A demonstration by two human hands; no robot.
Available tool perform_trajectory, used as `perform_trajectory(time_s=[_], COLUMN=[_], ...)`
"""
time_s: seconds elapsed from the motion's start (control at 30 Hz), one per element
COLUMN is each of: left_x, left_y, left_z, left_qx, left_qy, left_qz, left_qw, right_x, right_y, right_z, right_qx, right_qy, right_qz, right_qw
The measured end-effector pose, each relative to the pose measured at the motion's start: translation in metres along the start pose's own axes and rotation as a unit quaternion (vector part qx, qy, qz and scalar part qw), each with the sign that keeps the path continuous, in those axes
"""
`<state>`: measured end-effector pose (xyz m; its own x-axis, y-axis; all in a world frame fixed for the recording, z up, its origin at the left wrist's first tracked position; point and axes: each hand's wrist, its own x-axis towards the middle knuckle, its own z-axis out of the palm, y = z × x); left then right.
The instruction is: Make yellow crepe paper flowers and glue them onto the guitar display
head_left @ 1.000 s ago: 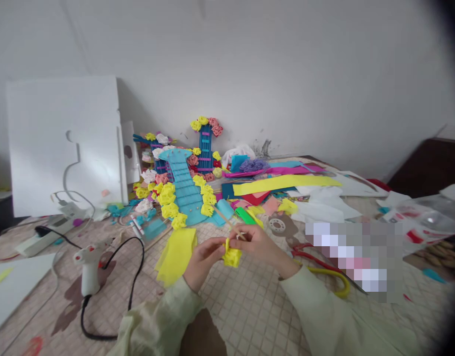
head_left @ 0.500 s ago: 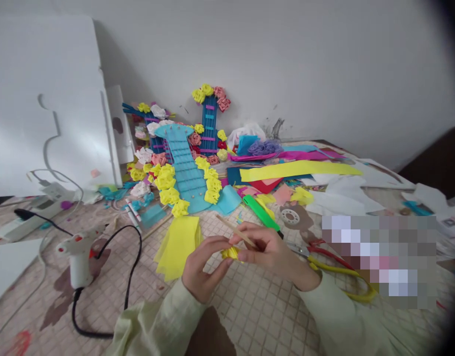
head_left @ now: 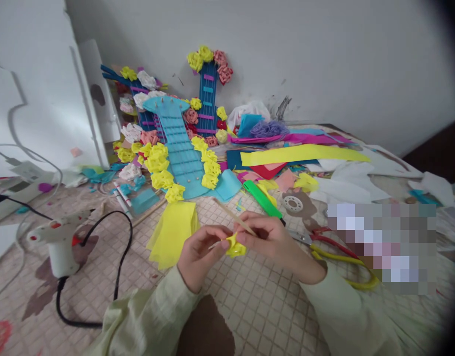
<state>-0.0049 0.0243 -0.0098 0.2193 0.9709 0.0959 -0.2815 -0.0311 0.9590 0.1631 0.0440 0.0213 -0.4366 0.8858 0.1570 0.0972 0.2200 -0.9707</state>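
My left hand (head_left: 198,254) and my right hand (head_left: 270,240) meet low in the middle, both pinched on a small crumpled yellow paper flower (head_left: 235,245). The right hand also grips a thin wooden stick (head_left: 231,220) that slants up to the left from its fingers. A sheet of yellow paper (head_left: 171,232) lies on the table just left of my left hand. Behind it stands a blue stick model (head_left: 181,148) edged with yellow paper flowers (head_left: 157,165).
A white glue gun (head_left: 59,242) with a black cable (head_left: 118,267) stands at the left. Scissors with red and yellow handles (head_left: 335,252) lie right of my right hand, beside a green marker (head_left: 262,200). Coloured paper strips (head_left: 297,155) pile up behind. A white foam board (head_left: 34,84) leans at the far left.
The view has tilted down and moved closer to the table. My hands have kept turning the yellow flower on the stick, and it now shows between the fingertips again.
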Motion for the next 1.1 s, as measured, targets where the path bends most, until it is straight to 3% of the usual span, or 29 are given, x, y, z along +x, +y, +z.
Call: perform_trajectory(time_s=[0.2, 0.3, 0.43, 0.6, 0.83, 1.1], left_x=[-0.002, -0.002, 0.000, 0.001, 0.001, 0.000], left_y=[-0.003, -0.001, 0.003, 0.007, 0.005, -0.002], left_z=[-0.002, -0.001, 0.001, 0.001, 0.001, -0.003], left_qx=[-0.035, -0.014, 0.081, 0.140, 0.107, 0.040], left_qy=[0.013, -0.015, -0.045, -0.039, -0.007, 0.015], left_qz=[-0.066, -0.076, -0.087, -0.085, -0.086, -0.042], left_qw=[0.997, 0.997, 0.992, 0.986, 0.991, 0.998], right_x=[0.001, 0.001, 0.002, 0.001, -0.002, -0.001], right_y=[0.006, 0.008, 0.007, 0.004, 0.003, 0.005], right_z=[0.000, 0.001, 0.002, 0.003, 0.004, 0.007], right_qx=[0.046, 0.080, 0.080, 0.058, 0.059, 0.043], right_qy=[-0.036, -0.050, -0.060, -0.069, -0.098, -0.060], right_qz=[0.105, 0.140, 0.145, 0.166, 0.193, 0.176], right_qw=[0.993, 0.986, 0.984, 0.982, 0.975, 0.982])
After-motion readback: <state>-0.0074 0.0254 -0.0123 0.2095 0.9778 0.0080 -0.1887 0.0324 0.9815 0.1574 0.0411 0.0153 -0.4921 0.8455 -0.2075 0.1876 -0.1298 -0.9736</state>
